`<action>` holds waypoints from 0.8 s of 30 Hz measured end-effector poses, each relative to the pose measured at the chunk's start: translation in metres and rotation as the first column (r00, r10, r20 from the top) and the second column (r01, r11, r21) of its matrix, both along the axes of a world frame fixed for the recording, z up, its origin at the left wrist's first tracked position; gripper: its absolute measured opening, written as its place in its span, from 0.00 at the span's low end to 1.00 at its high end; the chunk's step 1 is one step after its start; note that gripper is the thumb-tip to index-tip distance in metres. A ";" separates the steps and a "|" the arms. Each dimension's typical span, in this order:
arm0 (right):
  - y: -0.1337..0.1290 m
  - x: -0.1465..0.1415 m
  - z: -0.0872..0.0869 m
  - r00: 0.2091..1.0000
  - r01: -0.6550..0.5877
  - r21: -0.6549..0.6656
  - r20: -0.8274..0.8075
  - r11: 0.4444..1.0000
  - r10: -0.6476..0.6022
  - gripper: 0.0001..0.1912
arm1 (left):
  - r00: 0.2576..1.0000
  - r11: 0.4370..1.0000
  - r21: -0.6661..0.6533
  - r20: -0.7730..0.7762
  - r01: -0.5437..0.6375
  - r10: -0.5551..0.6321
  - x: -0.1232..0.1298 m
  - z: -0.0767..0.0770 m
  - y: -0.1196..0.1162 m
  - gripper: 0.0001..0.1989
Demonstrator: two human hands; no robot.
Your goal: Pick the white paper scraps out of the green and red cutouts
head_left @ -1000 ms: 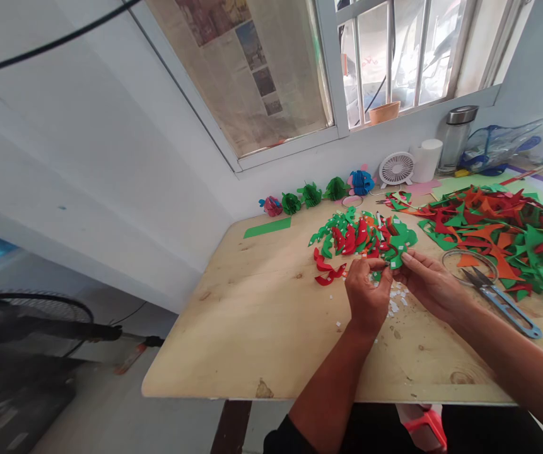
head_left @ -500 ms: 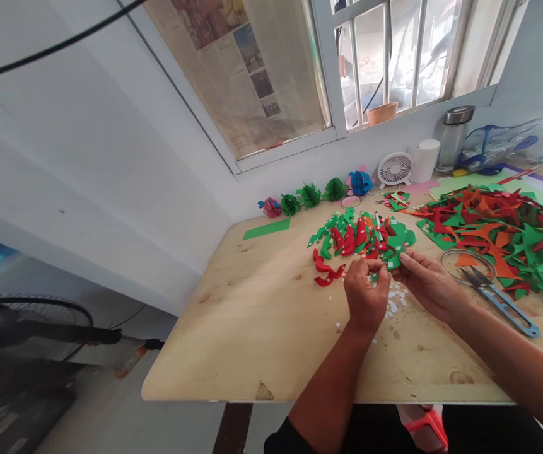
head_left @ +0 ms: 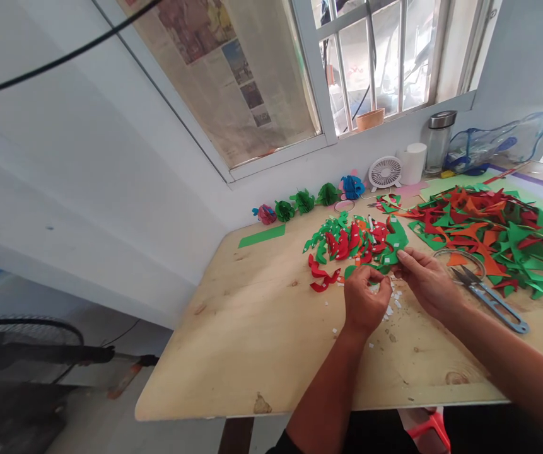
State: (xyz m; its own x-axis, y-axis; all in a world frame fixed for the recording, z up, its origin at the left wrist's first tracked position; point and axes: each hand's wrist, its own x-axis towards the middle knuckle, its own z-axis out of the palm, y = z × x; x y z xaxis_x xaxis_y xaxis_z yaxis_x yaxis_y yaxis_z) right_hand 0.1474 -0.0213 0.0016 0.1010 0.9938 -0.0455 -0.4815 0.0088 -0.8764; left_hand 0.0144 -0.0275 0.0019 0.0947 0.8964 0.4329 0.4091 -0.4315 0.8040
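My right hand pinches a green paper piece that has small white squares on it. Just left of it, my left hand is closed, thumb and fingertips together; whatever they hold is too small to name. Beyond both hands lies a group of cut red and green paper pieces, many bearing white squares. Small white paper bits are scattered on the wooden table beneath my hands.
At the right are a heap of red, orange and green scraps, a ring and blue-handled snips. Paper figures, a small white fan, a white roll and a glass bottle line the wall.
The camera view has shifted slightly, so the table contents appear further left. My hands stay close together, and more green paper shows behind my left hand.
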 end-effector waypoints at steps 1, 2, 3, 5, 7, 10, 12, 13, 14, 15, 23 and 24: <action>0.000 0.000 0.000 1.000 0.006 0.001 0.001 1.000 -0.006 0.10 | 1.000 1.000 -0.016 0.009 0.004 -0.004 0.000 0.000 0.000 0.04; 0.000 -0.001 0.001 1.000 0.012 0.003 0.003 1.000 -0.012 0.11 | 1.000 0.999 -0.035 0.027 0.008 -0.007 0.001 -0.001 0.000 0.05; -0.001 -0.001 0.001 1.000 0.017 0.004 0.008 1.000 -0.017 0.11 | 0.999 0.998 -0.057 0.050 0.008 -0.006 0.001 -0.001 0.001 0.06; -0.001 -0.001 0.001 0.999 0.021 0.011 0.027 1.000 -0.021 0.12 | 0.994 0.995 -0.100 0.112 0.014 -0.003 0.000 0.000 0.001 0.07; -0.001 -0.001 0.000 0.998 0.020 0.018 0.056 1.000 -0.021 0.12 | 0.984 0.990 -0.135 0.179 0.025 0.000 -0.001 0.002 0.001 0.06; -0.001 -0.001 0.000 0.995 0.019 0.022 0.095 1.000 -0.021 0.13 | 0.973 0.985 -0.171 0.231 0.016 0.025 -0.002 0.003 0.001 0.09; -0.001 -0.002 0.000 0.993 0.022 0.024 0.117 0.999 -0.025 0.14 | 0.969 0.982 -0.191 0.245 0.007 0.041 -0.003 0.003 0.001 0.09; -0.001 -0.002 0.000 0.992 0.023 0.025 0.127 0.999 -0.026 0.14 | 0.964 0.979 -0.201 0.263 0.013 0.041 -0.002 0.003 0.002 0.07; -0.001 -0.002 0.000 0.990 0.025 0.027 0.136 0.999 -0.028 0.14 | 0.956 0.976 -0.215 0.292 0.028 0.037 -0.002 0.002 0.002 0.05; -0.001 -0.002 -0.001 0.989 0.023 0.030 0.143 0.999 -0.027 0.14 | 0.943 0.972 -0.231 0.331 0.046 0.034 -0.002 0.002 0.002 0.04; 0.000 -0.002 -0.005 0.980 0.023 0.055 0.196 0.998 -0.033 0.15 | 0.882 0.921 -0.368 0.466 0.128 0.064 -0.002 -0.001 0.007 0.09; -0.001 -0.002 -0.005 0.978 0.026 0.059 0.204 0.998 -0.037 0.15 | 0.894 0.917 -0.376 0.444 0.131 0.055 -0.003 -0.002 0.007 0.11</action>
State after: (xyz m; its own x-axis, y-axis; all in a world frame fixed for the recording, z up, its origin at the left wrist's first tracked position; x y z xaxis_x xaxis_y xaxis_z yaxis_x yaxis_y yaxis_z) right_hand 0.1456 -0.0220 -0.0033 0.1336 0.9904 0.0352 -0.2903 0.0731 -0.9541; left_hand 0.0119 -0.0203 -0.0003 0.0166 0.9982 0.0573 -0.0346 -0.0567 0.9978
